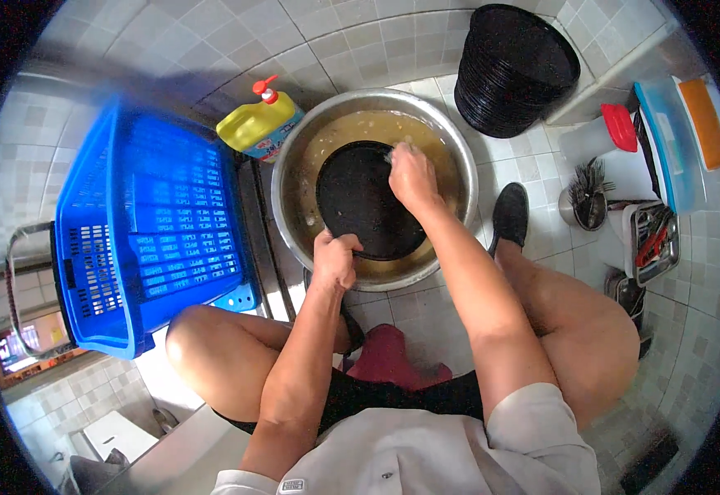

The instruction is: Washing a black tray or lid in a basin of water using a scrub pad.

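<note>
I note round black tray [364, 202] in metal basin [464, 140] of cloudy water [315, 157]. Left hand [335, 260] grips near rim. Right hand [414, 176] curls at far-right edge; contents, cannot tell. Tray (circular, no long axis) lies between both, neither nearer.

plate [358, 194]: black | basin [284, 181]: silver (water [309, 157] tan) | basket [112, 210]: blue | jug [247, 125]: yellow
</note>
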The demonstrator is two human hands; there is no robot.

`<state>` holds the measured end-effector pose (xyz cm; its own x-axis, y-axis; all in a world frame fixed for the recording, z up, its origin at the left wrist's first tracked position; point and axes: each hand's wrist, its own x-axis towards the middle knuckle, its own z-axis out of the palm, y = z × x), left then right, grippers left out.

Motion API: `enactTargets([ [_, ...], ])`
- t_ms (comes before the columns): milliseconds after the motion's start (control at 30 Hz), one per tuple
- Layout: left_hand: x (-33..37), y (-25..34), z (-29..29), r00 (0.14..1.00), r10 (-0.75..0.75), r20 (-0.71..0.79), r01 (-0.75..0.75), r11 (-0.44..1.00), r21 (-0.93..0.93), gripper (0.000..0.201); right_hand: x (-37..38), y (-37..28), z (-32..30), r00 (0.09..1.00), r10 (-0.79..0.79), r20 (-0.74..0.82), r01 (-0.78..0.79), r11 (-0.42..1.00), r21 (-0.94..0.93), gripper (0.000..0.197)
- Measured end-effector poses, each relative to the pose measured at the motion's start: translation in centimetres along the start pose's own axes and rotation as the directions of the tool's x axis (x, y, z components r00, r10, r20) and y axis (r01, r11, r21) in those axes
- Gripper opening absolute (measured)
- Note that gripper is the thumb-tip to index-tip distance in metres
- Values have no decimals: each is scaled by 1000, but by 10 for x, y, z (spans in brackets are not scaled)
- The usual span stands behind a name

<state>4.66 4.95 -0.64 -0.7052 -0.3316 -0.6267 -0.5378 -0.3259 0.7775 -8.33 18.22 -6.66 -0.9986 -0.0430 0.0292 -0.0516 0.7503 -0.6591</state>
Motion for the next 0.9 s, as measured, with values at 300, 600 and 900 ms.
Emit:
enactTargets([
  [300, 38, -18, -27, 1000, 7, 10, -5, 992, -128, 24, -42, -43, 10, 776, -399, 488, 179, 882, 436, 3],
  [600, 47, -16, -11, 992, -99, -75, 95, 994, -59, 21, -23, 42, 24, 990, 48, 133, -64, 990, 122, 10],
  [900, 112, -79, -36, 972, -228, 54, 233, 927, -295, 43, -33, 35, 15, 800, 500, 331, -581, 782, 224, 28],
])
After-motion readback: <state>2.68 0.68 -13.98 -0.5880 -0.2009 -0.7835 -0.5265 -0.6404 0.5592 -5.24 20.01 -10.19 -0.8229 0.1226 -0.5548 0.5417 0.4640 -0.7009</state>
